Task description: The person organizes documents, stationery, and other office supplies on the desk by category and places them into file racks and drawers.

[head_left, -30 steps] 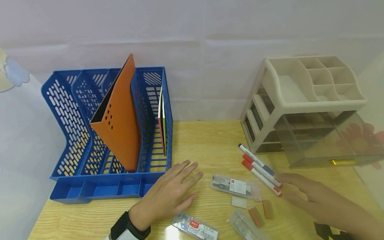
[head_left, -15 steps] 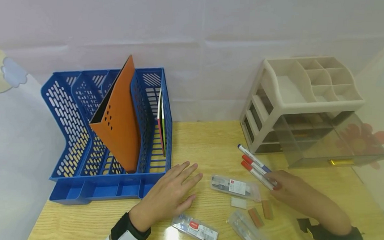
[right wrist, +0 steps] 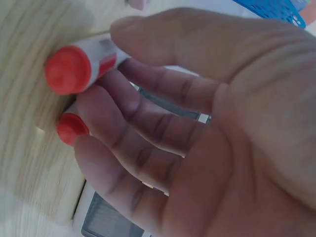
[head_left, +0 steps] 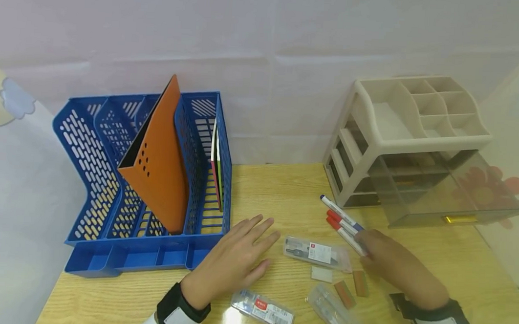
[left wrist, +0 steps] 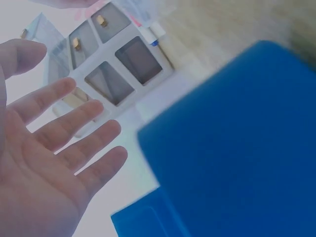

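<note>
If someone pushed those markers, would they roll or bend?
The markers look round at their ends, so they'd likely roll. Lying close together, they may bump one another. They'd probably stay stiff, since they look straight.

The cabinet (head_left: pixel 436 146) stood at the back right of the table (head_left: pixel 280 192), a drawer (head_left: pixel 424 220) jutting out in front. Just before the cabinet, toward its left, lay three markers (head_left: pixel 345 224), their near ends in the right hand (head_left: pixel 384 254). Farther before it came a compass case (head_left: pixel 312 251), three blocks (head_left: pixel 345 294) and two more cases (head_left: pixel 262 310). Well left of the cabinet stood the rack (head_left: pixel 144 257), holding booklets (head_left: pixel 216 167) on the cabinet's side and a folder (head_left: pixel 162 162) farther from it. Left of the cabinet, toward the front, was the left hand (head_left: pixel 234 258).
</note>
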Motion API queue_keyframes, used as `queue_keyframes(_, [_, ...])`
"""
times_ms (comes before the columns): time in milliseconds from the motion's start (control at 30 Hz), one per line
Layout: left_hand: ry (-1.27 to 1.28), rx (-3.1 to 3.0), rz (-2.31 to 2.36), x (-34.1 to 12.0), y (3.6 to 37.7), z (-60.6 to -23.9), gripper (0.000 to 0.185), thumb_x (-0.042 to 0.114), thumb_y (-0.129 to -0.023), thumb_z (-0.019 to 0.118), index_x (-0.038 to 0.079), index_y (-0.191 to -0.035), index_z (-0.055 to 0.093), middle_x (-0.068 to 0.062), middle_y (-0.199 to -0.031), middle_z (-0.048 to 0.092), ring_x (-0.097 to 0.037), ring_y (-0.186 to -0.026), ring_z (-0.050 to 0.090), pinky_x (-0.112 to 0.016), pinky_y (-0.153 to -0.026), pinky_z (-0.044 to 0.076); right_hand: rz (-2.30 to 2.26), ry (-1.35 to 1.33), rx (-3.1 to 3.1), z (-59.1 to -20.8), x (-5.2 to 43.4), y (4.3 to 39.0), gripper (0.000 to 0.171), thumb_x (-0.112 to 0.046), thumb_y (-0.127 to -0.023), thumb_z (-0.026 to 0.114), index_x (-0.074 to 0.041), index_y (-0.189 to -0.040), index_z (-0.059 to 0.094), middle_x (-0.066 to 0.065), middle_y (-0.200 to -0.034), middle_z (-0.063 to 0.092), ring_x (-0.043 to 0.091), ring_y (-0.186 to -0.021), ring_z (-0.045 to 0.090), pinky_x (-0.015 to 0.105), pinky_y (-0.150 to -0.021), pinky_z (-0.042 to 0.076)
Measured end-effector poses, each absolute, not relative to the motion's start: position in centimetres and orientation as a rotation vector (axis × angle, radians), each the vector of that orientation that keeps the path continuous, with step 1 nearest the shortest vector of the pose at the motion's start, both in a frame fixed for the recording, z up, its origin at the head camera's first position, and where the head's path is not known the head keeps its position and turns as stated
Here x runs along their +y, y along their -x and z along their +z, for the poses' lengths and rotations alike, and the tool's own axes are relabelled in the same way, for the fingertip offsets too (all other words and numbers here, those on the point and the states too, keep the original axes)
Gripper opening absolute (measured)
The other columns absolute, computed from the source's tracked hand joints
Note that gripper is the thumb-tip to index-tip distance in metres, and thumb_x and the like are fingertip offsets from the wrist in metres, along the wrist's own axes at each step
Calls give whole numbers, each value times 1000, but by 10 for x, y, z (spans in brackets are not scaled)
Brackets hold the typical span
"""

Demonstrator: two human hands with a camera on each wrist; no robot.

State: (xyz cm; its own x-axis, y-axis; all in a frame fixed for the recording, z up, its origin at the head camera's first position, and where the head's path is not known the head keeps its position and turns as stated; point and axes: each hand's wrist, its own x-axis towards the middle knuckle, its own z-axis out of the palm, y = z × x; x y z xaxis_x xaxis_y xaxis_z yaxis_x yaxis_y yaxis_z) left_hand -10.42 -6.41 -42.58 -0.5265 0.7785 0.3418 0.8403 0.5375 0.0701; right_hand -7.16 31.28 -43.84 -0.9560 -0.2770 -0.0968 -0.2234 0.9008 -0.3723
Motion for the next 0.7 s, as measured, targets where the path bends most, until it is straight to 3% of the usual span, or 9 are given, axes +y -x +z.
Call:
queue_keyframes(233, [1349, -2528, -347, -49, 111, -417, 50, 34, -99, 67, 15, -144, 60, -12, -154, 54, -33, -142, 51, -49, -115, 46, -339, 320, 3024, -442, 305, 71, 25, -2, -82, 76, -6, -102, 62, 0, -84, 57, 15, -69, 51, 34, -58, 47])
queue_keyframes(433, [1332, -2553, -351, -43, 113, -414, 48, 33, -99, 68, 16, -143, 61, -12, -152, 56, -33, -139, 55, -48, -114, 47, -274, 348, 3050, -441, 305, 71, 18, -4, -82, 78, -7, -90, 62, 2, -81, 59, 14, -63, 51, 31, -52, 46])
queue_keyframes(700, [1326, -2517, -355, -44, 114, -411, 50, 28, -96, 71, 15, -143, 62, -12, -151, 57, -31, -139, 56, -44, -114, 47, -445, 457, 3085, -427, 297, 68, 18, 0, -83, 75, -3, -97, 63, 15, -95, 65, 21, -76, 62, 39, -62, 57])
